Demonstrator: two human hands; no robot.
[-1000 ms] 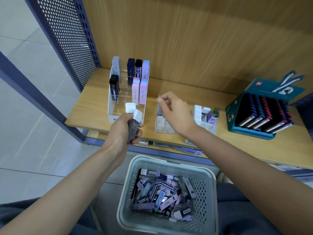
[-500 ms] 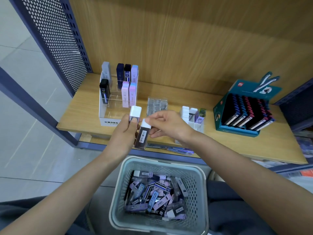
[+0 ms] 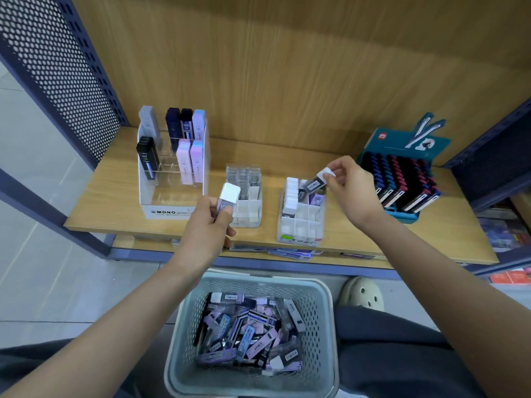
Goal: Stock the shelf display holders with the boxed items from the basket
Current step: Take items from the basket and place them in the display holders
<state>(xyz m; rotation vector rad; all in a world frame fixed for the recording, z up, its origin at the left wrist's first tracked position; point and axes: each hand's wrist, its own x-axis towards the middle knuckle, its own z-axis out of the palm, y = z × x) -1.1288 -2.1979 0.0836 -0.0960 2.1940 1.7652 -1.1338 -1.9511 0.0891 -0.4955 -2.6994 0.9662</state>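
Note:
A grey-green basket (image 3: 327, 334) on the floor below holds several small boxed items. My left hand (image 3: 205, 225) grips one white-capped dark box (image 3: 228, 196) upright in front of the shelf. My right hand (image 3: 349, 186) pinches another white-capped box (image 3: 317, 182) by its cap, tilted over the back of the white divided holder (image 3: 300, 225), which has a row of white-capped boxes on its left side. A clear divided holder (image 3: 247, 196) stands just left of it. At the left, the MONO display holder (image 3: 172, 179) carries several upright boxes.
The wooden shelf (image 3: 373, 239) also bears a teal display box (image 3: 402, 179) of dark packs at the right. A perforated blue panel (image 3: 57, 67) closes the shelf's left end. A pale clog (image 3: 362, 293) and my dark trouser legs flank the basket.
My right hand took one box from my left hand and carried it right, over the white divided holder. My left hand keeps one box. The view shifted left and down.

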